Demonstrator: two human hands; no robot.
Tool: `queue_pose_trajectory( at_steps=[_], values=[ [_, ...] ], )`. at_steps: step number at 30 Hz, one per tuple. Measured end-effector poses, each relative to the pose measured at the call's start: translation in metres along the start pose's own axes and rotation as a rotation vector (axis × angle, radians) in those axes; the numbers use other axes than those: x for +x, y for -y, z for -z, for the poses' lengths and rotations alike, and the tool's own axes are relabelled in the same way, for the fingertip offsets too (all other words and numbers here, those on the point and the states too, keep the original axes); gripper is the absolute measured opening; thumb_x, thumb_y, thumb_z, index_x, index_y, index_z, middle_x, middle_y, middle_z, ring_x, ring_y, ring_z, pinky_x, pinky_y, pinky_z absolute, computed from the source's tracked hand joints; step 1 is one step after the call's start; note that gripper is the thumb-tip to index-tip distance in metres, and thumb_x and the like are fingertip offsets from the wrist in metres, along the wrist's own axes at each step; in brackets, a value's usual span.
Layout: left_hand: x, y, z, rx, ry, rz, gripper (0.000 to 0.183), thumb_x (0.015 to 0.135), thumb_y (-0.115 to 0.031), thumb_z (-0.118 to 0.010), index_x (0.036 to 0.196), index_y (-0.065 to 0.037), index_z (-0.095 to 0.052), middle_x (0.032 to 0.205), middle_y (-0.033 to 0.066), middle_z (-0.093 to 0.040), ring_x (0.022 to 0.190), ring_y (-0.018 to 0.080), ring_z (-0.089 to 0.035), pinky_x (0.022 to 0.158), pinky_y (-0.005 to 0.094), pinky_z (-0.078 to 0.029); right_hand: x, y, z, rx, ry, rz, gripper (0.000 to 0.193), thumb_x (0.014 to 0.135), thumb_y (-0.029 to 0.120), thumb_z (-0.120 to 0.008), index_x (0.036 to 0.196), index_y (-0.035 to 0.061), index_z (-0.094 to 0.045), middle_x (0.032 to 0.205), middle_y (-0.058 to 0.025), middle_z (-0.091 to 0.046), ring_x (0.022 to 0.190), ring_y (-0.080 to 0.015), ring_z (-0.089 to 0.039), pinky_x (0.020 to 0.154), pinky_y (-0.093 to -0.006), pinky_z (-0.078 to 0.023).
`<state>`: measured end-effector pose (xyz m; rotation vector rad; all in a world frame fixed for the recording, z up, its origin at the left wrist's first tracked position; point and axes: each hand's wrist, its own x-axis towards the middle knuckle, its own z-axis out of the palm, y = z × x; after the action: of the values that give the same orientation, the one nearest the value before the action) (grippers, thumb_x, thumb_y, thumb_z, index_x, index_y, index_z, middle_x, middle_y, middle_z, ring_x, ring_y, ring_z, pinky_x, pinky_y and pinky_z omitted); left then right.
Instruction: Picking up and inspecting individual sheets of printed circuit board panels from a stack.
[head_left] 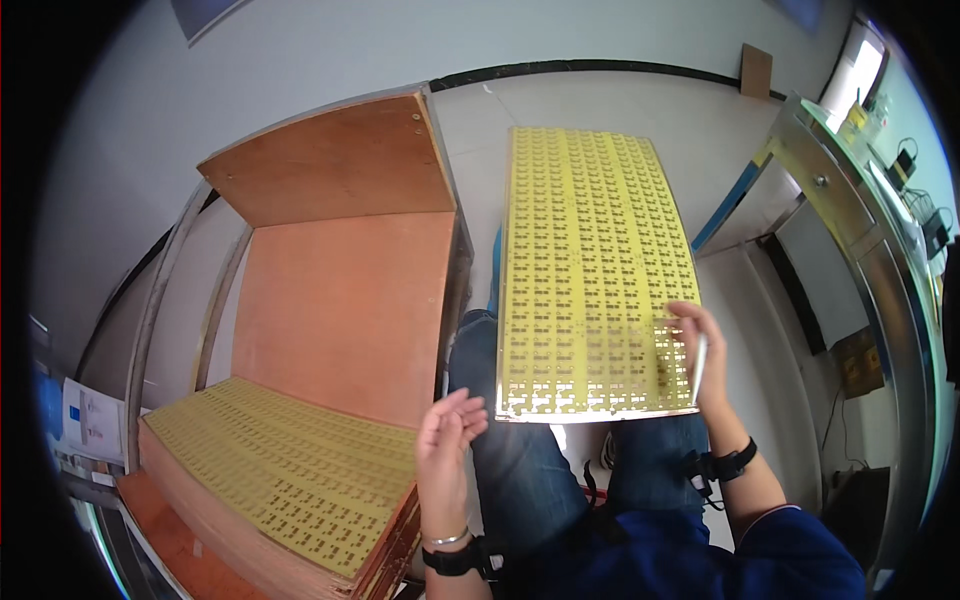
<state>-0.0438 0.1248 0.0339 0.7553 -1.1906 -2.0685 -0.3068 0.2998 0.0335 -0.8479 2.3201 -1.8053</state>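
Note:
A large yellow panel, patterned with rows of small dark marks and cut-outs, lies lengthwise over my lap. My right hand is at its near right edge, fingers bent over the surface. A slim white pen-like stick shows in that hand, though its exact kind is unclear. My left hand hovers just off the panel's near left corner, fingers loosely curved and holding nothing. Beside it, similar yellow panels form a stack on a wooden stand.
The stand's upright reddish-brown board rises at the left, topped by a tilted board. A metal-framed workbench with cables and small items runs along the right. A brown board leans on the far wall.

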Motion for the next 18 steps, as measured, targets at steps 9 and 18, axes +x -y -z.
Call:
queue_pose_trajectory(
  at_steps=[9, 18],
  values=[
    [0.03, 0.037, -0.003, 0.313, 0.012, 0.007, 0.025, 0.095, -0.014, -0.045, 0.111, 0.002, -0.055, 0.104, 0.0106, -0.06, 0.092, 0.0149, -0.057, 0.085, 0.028, -0.046, -0.047, -0.056, 0.038, -0.527, -0.05, -0.042, 0.03, 0.085, 0.002, -0.05, 0.115, 0.0075, -0.05, 0.132, -0.031, -0.036, 0.115, -0.0438, -0.045, 0.09, -0.0419, -0.044],
    [0.032, 0.015, -0.019, 0.36, -0.108, -0.021, 0.023, 0.093, -0.008, -0.046, 0.11, 0.003, -0.056, 0.104, 0.0104, -0.06, 0.096, 0.0156, -0.056, 0.089, 0.029, -0.044, -0.052, -0.044, 0.038, -0.396, -0.028, -0.129, 0.031, 0.085, 0.002, -0.051, 0.115, 0.0071, -0.05, 0.128, -0.0313, -0.04, 0.117, -0.0421, -0.044, 0.091, -0.0393, -0.044]
  ],
)
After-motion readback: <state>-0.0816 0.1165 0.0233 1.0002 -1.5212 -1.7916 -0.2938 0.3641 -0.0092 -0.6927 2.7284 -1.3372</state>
